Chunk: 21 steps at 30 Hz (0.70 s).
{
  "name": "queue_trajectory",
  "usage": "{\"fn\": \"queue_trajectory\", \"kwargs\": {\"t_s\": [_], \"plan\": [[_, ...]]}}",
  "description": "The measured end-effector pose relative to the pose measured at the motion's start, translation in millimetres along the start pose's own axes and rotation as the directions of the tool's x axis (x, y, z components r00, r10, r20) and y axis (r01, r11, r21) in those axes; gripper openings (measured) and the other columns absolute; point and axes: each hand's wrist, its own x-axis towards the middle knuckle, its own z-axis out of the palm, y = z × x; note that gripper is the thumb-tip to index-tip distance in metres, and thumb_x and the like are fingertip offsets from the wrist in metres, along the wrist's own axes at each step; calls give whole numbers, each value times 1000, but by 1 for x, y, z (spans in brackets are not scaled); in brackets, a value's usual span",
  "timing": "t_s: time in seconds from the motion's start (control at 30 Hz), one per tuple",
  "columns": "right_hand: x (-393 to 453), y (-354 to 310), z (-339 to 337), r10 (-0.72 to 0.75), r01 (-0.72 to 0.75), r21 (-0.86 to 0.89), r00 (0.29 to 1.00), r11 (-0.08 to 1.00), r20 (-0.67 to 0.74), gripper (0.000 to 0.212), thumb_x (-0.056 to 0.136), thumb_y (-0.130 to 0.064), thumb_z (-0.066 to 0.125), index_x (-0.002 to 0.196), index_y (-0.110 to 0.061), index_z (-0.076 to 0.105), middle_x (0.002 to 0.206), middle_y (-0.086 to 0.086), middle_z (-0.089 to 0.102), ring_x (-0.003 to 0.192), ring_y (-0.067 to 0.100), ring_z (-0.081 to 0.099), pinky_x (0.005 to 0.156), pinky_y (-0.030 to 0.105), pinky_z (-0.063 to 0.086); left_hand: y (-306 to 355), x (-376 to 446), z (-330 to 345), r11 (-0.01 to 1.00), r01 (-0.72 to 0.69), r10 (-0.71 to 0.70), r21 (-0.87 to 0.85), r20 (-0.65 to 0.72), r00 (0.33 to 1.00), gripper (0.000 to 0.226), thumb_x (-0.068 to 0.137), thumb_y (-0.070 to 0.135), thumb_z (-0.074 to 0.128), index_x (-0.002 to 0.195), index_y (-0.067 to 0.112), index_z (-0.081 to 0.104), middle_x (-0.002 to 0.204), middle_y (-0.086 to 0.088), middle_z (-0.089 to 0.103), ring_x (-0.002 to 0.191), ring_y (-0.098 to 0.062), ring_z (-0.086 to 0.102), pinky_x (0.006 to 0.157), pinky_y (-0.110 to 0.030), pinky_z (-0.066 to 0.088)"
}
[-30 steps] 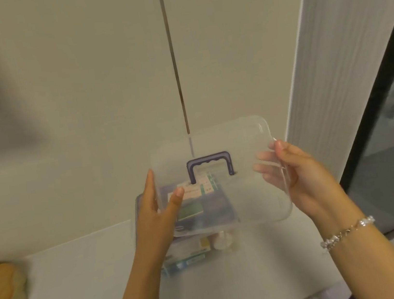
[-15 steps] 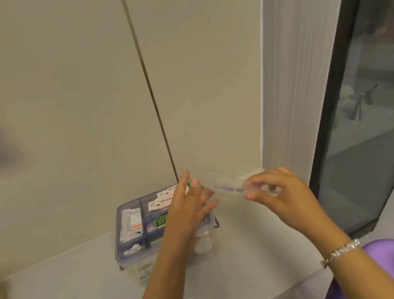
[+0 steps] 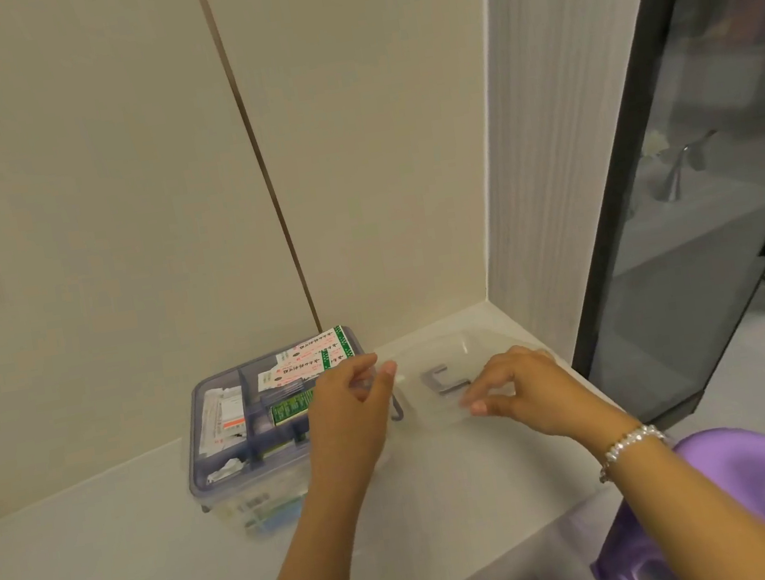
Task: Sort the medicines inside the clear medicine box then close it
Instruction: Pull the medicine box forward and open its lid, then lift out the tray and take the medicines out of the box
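The clear medicine box point(image 3: 194, 444) stands open on the white counter point(image 3: 115, 573), its purple-rimmed tray holding white-and-green packets point(image 3: 315, 353), a green box point(image 3: 291, 408) and white sachets point(image 3: 224, 420). More medicines show through its clear front wall. The clear lid point(image 3: 447, 347) with its grey-purple handle point(image 3: 442, 379) lies flat on the counter just right of the box. My left hand point(image 3: 353, 412) pinches the lid's left edge. My right hand point(image 3: 516, 384) grips its near right edge with curled fingers.
A beige wall panel runs behind the counter, and a grey ribbed post point(image 3: 550, 168) closes off the right corner. Beyond it is a dark glass door point(image 3: 705, 220). A purple plastic basin point(image 3: 741, 475) sits below the counter's right front edge.
One second ago both hands held the lid up over the box. They have since carried it right and down, so it now lies on the counter beside the open box.
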Motion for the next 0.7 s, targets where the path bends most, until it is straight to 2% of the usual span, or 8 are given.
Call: {"fn": "queue_trajectory", "kwargs": {"t_s": [0.07, 0.13, 0.2, 0.3, 0.4, 0.5, 0.57, 0.7], "plan": [[4, 7, 5, 49, -52, 32, 995, 998, 92, 18, 78, -31, 69, 95, -27, 74, 103, -10, 68, 91, 2, 50, 98, 24, 34, -6, -1, 0, 998, -34, 36, 50, -37, 999, 14, 87, 27, 60, 99, 22, 63, 87, 9, 59, 70, 6, 51, 62, -8, 38], [5, 14, 9, 96, -103, 33, 982, 994, 165, 20, 77, -28, 71, 96, -22, 74, 104, -7, 70, 85, -2, 52, 88, 13, 36, -11, -4, 1, 991, -67, 73, 113, -48, 996, 7, 86, 21, 61, 92, 24, 61, 79, 12, 54, 65, 8, 49, 54, -2, 38], [7, 20, 15, 140, -151, 32, 966, 988, 217, 21, 77, -23, 72, 97, -16, 74, 104, -2, 71, 84, 2, 55, 80, 9, 38, -18, -7, 3, 981, -95, 100, 168, -19, 995, 13, 86, 18, 60, 99, 17, 63, 92, 4, 55, 70, 0, 51, 63, -4, 38], [8, 29, 26, 190, -200, 13, 945, 980, 265, 22, 75, -19, 74, 97, -13, 74, 103, 1, 72, 90, 12, 62, 84, 15, 45, -25, -11, 4, 963, -102, 107, 251, -7, 994, 19, 87, 16, 59, 105, 12, 64, 107, -4, 56, 88, -11, 51, 80, -16, 37], [6, 38, 32, 218, -229, 4, 933, 973, 286, 22, 74, -19, 75, 95, -13, 75, 101, 1, 73, 96, 16, 65, 90, 23, 48, -29, -14, 0, 949, -103, 115, 298, -25, 993, 20, 87, 16, 58, 106, 13, 66, 109, -4, 59, 97, -11, 48, 86, -17, 33], [5, 42, 33, 226, -240, 18, 931, 970, 286, 22, 73, -20, 76, 94, -13, 75, 100, 2, 73, 93, 16, 65, 90, 24, 49, -32, -15, -3, 945, -89, 103, 315, -27, 994, 20, 88, 18, 57, 105, 13, 67, 111, -4, 60, 101, -14, 49, 88, -18, 32], [4, 44, 34, 225, -243, 31, 935, 970, 274, 21, 73, -21, 76, 93, -15, 75, 99, 0, 73, 90, 13, 64, 86, 18, 49, -32, -16, -5, 947, -92, 107, 309, -32, 994, 20, 88, 18, 57, 105, 13, 67, 111, -4, 60, 99, -12, 47, 87, -17, 32], [6, 40, 32, 205, -232, 87, 948, 969, 242, 16, 76, -22, 73, 91, -20, 75, 90, -11, 69, 77, -2, 58, 67, 0, 40, -33, -19, -7, 947, -126, 151, 295, -63, 987, 19, 87, 18, 59, 103, 13, 68, 109, -4, 59, 95, -6, 39, 81, -8, 23]]}}
